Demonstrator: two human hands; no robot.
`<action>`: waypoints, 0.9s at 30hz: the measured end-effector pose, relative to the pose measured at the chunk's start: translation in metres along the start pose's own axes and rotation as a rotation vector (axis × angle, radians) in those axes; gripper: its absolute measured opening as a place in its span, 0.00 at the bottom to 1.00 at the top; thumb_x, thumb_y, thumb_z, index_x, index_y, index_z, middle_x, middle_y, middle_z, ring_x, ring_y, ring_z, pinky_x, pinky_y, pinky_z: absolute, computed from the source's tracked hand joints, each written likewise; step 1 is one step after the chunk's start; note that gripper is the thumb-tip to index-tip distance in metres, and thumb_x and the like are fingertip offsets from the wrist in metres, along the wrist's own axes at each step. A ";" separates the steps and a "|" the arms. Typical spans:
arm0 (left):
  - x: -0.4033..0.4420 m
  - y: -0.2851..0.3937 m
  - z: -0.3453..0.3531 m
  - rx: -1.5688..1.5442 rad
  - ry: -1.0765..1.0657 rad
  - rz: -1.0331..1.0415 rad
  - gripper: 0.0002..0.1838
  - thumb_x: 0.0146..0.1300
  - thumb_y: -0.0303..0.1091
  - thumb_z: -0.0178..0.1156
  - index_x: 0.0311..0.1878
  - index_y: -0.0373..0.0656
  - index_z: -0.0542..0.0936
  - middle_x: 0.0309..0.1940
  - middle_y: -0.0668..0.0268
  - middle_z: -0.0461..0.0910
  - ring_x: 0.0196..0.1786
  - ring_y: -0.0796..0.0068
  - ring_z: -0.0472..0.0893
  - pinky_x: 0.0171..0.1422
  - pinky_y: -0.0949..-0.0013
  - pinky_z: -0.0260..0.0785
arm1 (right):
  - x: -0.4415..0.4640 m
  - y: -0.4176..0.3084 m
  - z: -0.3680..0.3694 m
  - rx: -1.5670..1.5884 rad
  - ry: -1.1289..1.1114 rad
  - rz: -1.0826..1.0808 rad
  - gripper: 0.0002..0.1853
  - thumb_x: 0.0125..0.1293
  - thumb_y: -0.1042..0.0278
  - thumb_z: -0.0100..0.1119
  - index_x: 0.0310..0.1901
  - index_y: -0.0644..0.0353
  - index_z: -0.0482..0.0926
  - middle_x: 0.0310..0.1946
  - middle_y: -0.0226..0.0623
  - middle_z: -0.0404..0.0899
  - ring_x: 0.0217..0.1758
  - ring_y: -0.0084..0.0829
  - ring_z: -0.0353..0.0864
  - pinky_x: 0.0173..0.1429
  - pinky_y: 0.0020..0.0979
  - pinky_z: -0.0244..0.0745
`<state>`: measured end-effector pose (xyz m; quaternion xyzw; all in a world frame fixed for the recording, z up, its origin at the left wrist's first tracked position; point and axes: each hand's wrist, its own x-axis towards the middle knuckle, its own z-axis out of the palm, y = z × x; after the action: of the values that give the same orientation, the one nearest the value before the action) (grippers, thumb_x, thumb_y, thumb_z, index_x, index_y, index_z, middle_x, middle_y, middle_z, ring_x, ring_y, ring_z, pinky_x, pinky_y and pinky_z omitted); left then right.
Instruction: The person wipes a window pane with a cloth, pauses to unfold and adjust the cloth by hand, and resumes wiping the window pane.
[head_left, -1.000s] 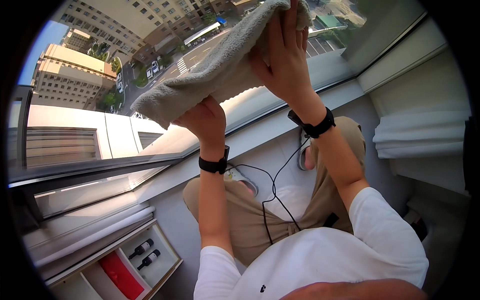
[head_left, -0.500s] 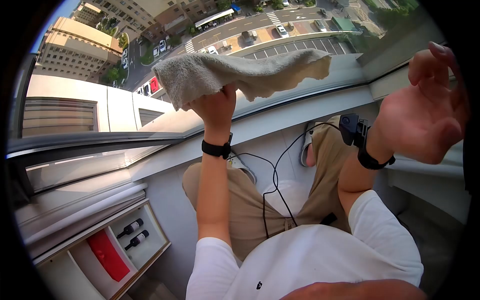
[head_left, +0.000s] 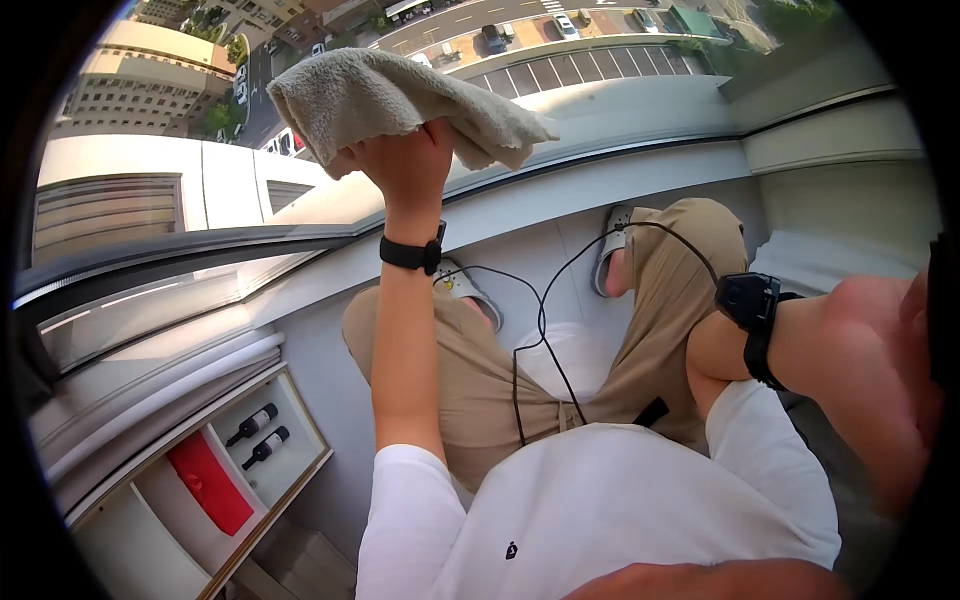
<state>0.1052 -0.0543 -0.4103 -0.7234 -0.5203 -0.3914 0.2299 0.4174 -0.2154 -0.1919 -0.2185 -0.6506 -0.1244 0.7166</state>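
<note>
My left hand (head_left: 405, 165), with a black strap on its wrist, is closed on a grey-beige cloth (head_left: 375, 95). The cloth is held up at the window, and its free end hangs out to the right. Whether it touches the glass I cannot tell. My right hand (head_left: 870, 345) is raised near the right edge of the view, apart from the cloth. Its fingers are largely cut off by the dark border. A small black camera (head_left: 748, 298) is strapped to the right wrist, and a black cable (head_left: 600, 240) runs from it toward my lap.
A window sill (head_left: 600, 180) and dark frame (head_left: 200, 245) run across in front of me. Street and buildings show far below outside. At lower left, a cabinet (head_left: 325, 450) holds two dark bottles (head_left: 258, 435) and a red item (head_left: 210, 485). My knees are near the sill.
My left hand has moved up and slightly left with the cloth, whose free end now reaches less far right. My right hand has turned and dropped toward the right edge.
</note>
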 end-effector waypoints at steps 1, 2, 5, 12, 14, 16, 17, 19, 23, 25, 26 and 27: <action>-0.003 -0.004 0.006 -0.069 -0.065 -0.054 0.30 0.65 0.47 0.62 0.65 0.37 0.81 0.60 0.48 0.81 0.66 0.38 0.75 0.71 0.31 0.55 | 0.000 -0.001 -0.002 0.006 -0.005 0.000 0.29 0.73 0.49 0.56 0.63 0.68 0.76 0.60 0.50 0.78 0.44 0.43 0.77 0.49 0.40 0.72; -0.011 -0.004 0.003 -0.113 -0.061 -0.056 0.30 0.65 0.47 0.62 0.65 0.37 0.81 0.61 0.48 0.81 0.66 0.38 0.75 0.71 0.31 0.55 | 0.001 -0.003 -0.004 0.012 -0.012 -0.001 0.29 0.73 0.49 0.56 0.63 0.67 0.75 0.60 0.50 0.78 0.44 0.43 0.77 0.49 0.40 0.71; -0.014 -0.001 0.006 -0.170 -0.018 -0.096 0.29 0.66 0.48 0.61 0.64 0.38 0.81 0.60 0.48 0.81 0.65 0.37 0.75 0.70 0.31 0.55 | 0.009 -0.008 -0.013 0.041 -0.027 -0.043 0.29 0.74 0.49 0.55 0.63 0.67 0.75 0.60 0.49 0.78 0.44 0.43 0.77 0.50 0.40 0.71; 0.004 -0.007 0.012 -0.021 0.020 -0.051 0.25 0.65 0.45 0.58 0.57 0.34 0.81 0.50 0.45 0.81 0.55 0.32 0.75 0.64 0.33 0.57 | 0.015 -0.018 -0.027 0.017 -0.021 -0.046 0.28 0.75 0.48 0.55 0.63 0.66 0.74 0.60 0.48 0.78 0.45 0.43 0.77 0.51 0.40 0.70; -0.002 -0.018 0.015 0.068 0.010 0.017 0.24 0.65 0.44 0.57 0.53 0.33 0.81 0.47 0.43 0.81 0.52 0.31 0.75 0.60 0.34 0.59 | 0.014 -0.019 -0.031 0.020 -0.025 -0.025 0.28 0.75 0.48 0.54 0.63 0.66 0.74 0.60 0.47 0.78 0.46 0.43 0.77 0.51 0.40 0.70; 0.000 -0.015 0.014 0.082 0.051 0.006 0.23 0.65 0.44 0.57 0.52 0.33 0.81 0.46 0.44 0.81 0.51 0.32 0.75 0.59 0.35 0.59 | 0.010 -0.021 -0.035 0.010 -0.033 0.001 0.28 0.75 0.48 0.54 0.63 0.66 0.74 0.59 0.47 0.78 0.46 0.42 0.76 0.52 0.40 0.70; 0.002 -0.016 0.015 0.073 0.042 0.002 0.20 0.65 0.42 0.57 0.50 0.34 0.82 0.45 0.44 0.81 0.50 0.32 0.75 0.57 0.36 0.60 | 0.007 -0.019 -0.035 0.011 -0.044 0.011 0.28 0.75 0.48 0.54 0.63 0.66 0.74 0.59 0.47 0.78 0.46 0.42 0.76 0.52 0.41 0.70; 0.000 -0.006 0.002 0.063 0.000 -0.045 0.16 0.65 0.38 0.58 0.48 0.35 0.82 0.44 0.46 0.82 0.48 0.35 0.77 0.54 0.37 0.62 | 0.005 -0.010 -0.035 0.006 -0.068 0.038 0.28 0.76 0.48 0.54 0.63 0.66 0.74 0.59 0.46 0.78 0.46 0.42 0.76 0.52 0.41 0.70; -0.001 -0.011 0.007 -0.035 0.045 -0.007 0.24 0.68 0.38 0.61 0.63 0.35 0.79 0.56 0.47 0.82 0.59 0.36 0.77 0.68 0.38 0.62 | -0.009 0.007 -0.026 -0.012 -0.082 0.102 0.28 0.76 0.47 0.53 0.63 0.65 0.73 0.59 0.45 0.78 0.47 0.42 0.76 0.53 0.41 0.69; -0.014 -0.014 0.001 0.142 0.041 0.025 0.27 0.68 0.39 0.61 0.67 0.35 0.78 0.60 0.46 0.80 0.64 0.37 0.76 0.72 0.40 0.60 | -0.011 0.020 -0.027 0.019 -0.093 0.135 0.28 0.76 0.47 0.53 0.63 0.65 0.73 0.59 0.45 0.78 0.47 0.42 0.76 0.53 0.41 0.69; -0.017 -0.011 0.002 0.112 0.021 -0.024 0.26 0.70 0.39 0.59 0.67 0.35 0.78 0.63 0.46 0.79 0.68 0.36 0.72 0.75 0.38 0.54 | -0.010 0.024 -0.029 0.037 -0.107 0.142 0.28 0.77 0.47 0.53 0.63 0.65 0.73 0.59 0.45 0.78 0.47 0.42 0.76 0.54 0.41 0.69; -0.016 -0.011 0.001 0.068 -0.005 -0.058 0.25 0.72 0.38 0.56 0.68 0.35 0.78 0.65 0.45 0.78 0.72 0.35 0.68 0.78 0.36 0.48 | -0.011 0.026 -0.030 0.045 -0.115 0.145 0.28 0.77 0.47 0.53 0.63 0.65 0.73 0.59 0.44 0.78 0.48 0.42 0.76 0.54 0.41 0.69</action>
<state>0.0925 -0.0589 -0.4243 -0.7008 -0.5546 -0.3782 0.2413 0.4541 -0.2079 -0.2081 -0.2559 -0.6756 -0.0449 0.6899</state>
